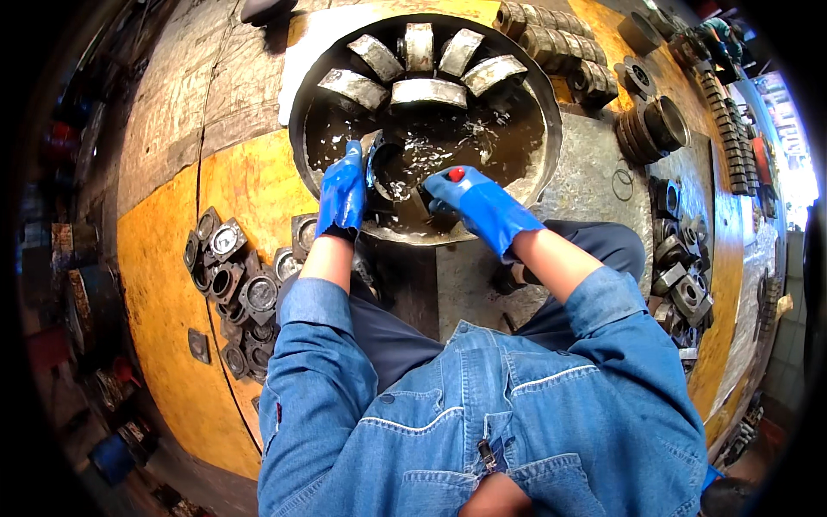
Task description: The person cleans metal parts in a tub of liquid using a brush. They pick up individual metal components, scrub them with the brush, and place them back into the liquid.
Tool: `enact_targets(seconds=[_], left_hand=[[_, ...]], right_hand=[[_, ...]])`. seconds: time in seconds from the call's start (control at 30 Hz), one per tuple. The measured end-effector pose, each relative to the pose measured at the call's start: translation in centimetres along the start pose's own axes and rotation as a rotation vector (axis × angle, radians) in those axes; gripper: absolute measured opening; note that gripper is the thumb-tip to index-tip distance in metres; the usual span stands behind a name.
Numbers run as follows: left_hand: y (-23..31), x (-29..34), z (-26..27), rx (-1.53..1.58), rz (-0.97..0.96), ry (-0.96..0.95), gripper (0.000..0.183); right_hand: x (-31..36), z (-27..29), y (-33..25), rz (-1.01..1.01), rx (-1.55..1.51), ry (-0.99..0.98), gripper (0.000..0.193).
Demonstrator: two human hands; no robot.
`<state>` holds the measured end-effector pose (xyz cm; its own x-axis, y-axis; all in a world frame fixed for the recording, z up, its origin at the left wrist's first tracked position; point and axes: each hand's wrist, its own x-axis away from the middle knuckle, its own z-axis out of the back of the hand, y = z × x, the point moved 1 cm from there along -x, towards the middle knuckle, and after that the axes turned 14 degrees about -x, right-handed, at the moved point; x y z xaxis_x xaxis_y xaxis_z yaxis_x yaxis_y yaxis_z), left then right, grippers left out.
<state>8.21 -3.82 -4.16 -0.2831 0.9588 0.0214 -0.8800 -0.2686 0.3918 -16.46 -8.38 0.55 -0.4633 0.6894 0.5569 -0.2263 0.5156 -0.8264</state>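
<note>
My left hand (343, 188), in a blue rubber glove, grips a metal ring (371, 145) by its left side, tilted on edge over the dirty liquid. Closed around a red-handled tool (456, 174), my right hand (469, 200) is also gloved in blue. The tool's dark working end points down toward the liquid; it looks like a brush, though the glove covers most of it. Both hands are above the near half of a round basin (541, 164) of brown liquid. Several curved metal blocks (428, 91) sit fanned out along its far side.
Flanged metal parts (258, 293) lie heaped on the yellow floor sheet at left. More parts (687, 293) are piled at right. Rows of ribbed rings (551, 43) and stacked cylinders (652, 129) stand beyond the basin's right side. A thin wire loop (623, 184) lies near the cylinders.
</note>
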Motion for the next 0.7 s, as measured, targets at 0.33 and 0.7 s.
enact_targets(seconds=[0.33, 0.7], left_hand=[[-0.9, 0.2, 0.0, -0.100, 0.065, 0.029, 0.046], [-2.1, 1.1, -0.1, -0.315, 0.130, -0.067, 0.055]], right_hand=[[-8.2, -3.1, 7.4, -0.054, -1.194, 0.193, 0.028], [-12.9, -5.5, 9.1, 0.066, -1.169, -0.035, 0.027]])
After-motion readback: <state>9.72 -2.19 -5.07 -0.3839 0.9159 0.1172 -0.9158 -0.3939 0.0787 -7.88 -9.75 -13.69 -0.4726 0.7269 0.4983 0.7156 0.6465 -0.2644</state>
